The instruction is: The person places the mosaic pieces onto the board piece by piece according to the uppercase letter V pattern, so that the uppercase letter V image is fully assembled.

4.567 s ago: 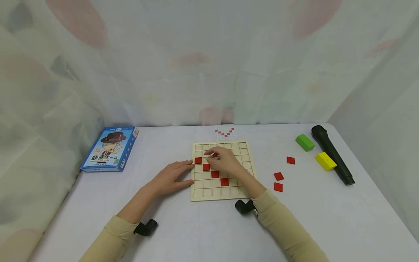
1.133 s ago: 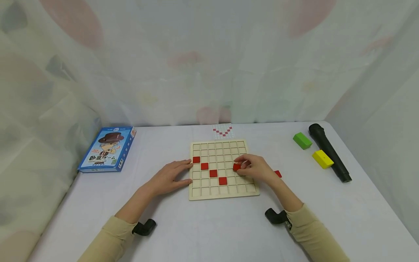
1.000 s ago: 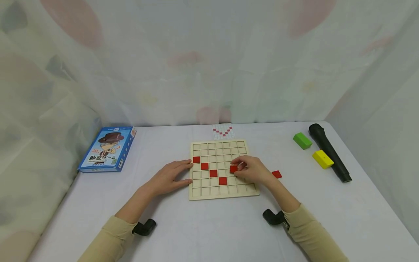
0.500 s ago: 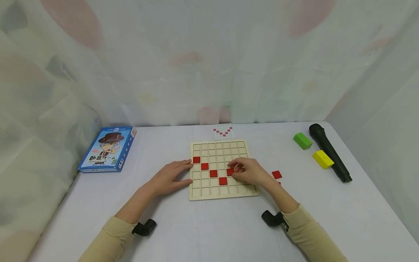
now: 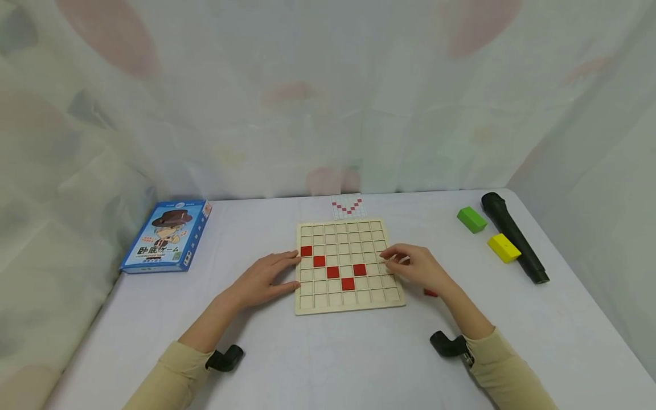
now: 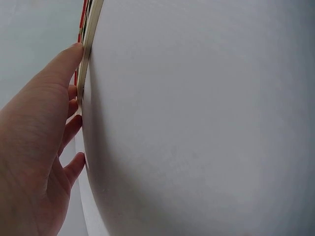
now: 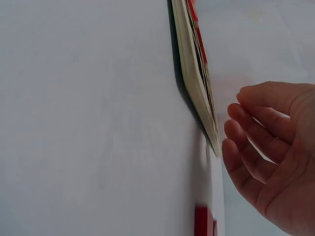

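Observation:
A square wooden grid board [image 5: 335, 310] lies mid-table, with several red square tiles [image 5: 348, 283] set in its cells in a V-like pattern. My left hand [image 5: 263, 277] touches the board's left edge with thumb and fingertips; the left wrist view shows these fingers [image 6: 72, 129] along the edge. Over the board's right edge is my right hand [image 5: 417, 267], its fingers loosely bent and nothing between them. Loose red tiles [image 7: 202, 221] lie on the table below that hand; in the head view one red tile [image 5: 430, 293] shows partly, the rest hidden by the forearm.
Behind the board lies a small pattern card [image 5: 349, 206] with a red V. A blue game box [image 5: 168, 236] is at the left. At the right are a green block [image 5: 471, 220], a yellow block [image 5: 504, 248] and a black microphone [image 5: 515, 236].
My right hand has carried a red tile to a cell up and right of the lowest one, let it go, and moved away rightward. My left hand stays at the board's edge.

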Demonstrator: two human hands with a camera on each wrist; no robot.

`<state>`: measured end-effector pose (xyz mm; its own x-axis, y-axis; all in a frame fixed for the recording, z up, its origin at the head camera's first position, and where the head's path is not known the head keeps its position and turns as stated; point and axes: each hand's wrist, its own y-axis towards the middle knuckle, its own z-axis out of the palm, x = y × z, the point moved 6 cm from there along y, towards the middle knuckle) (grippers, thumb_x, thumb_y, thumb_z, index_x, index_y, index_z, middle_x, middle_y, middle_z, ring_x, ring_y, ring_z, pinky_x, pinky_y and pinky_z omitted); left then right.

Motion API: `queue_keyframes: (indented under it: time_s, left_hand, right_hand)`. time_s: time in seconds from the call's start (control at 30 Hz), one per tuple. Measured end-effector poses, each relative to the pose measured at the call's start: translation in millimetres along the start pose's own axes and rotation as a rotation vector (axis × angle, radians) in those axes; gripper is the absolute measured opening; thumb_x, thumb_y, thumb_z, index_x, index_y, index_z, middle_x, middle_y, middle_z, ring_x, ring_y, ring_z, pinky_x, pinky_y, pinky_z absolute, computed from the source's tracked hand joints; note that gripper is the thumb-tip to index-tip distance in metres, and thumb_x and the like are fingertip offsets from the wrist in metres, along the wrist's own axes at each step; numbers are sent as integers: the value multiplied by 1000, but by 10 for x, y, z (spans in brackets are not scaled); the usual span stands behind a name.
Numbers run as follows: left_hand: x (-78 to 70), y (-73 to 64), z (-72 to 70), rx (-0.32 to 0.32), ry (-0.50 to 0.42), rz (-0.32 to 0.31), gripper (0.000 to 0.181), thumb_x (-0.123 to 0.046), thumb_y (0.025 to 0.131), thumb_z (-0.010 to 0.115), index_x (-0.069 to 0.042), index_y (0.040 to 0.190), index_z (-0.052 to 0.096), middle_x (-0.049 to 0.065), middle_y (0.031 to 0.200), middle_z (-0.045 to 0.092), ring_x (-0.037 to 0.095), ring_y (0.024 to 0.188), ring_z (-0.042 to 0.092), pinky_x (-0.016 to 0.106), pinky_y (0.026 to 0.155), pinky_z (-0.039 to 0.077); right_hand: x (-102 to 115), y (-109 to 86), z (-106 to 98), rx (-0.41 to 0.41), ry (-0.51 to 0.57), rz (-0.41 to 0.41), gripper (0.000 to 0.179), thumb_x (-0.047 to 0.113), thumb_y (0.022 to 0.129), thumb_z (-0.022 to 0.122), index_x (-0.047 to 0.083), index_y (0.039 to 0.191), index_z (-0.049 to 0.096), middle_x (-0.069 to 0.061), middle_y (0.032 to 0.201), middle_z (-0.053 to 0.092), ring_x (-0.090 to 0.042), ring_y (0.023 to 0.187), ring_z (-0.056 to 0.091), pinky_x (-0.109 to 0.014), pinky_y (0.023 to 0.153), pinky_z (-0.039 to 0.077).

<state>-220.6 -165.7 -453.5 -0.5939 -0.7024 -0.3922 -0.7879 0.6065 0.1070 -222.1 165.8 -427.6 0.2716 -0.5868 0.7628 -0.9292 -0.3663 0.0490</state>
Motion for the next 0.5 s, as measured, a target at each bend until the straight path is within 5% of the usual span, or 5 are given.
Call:
queue_keyframes:
  time_s: [0.5]
  left_hand:
    - [2, 0, -1, 14, 2, -9, 62, -48, 91, 66, -13, 141, 54, 5, 149, 45, 25, 137, 40, 48, 113, 31]
  right_hand:
    - [-489, -437, -520, -38, -119, 142, 23, 5, 90, 65, 7, 112, 69, -7, 105, 68, -24, 91, 57, -32, 76, 53]
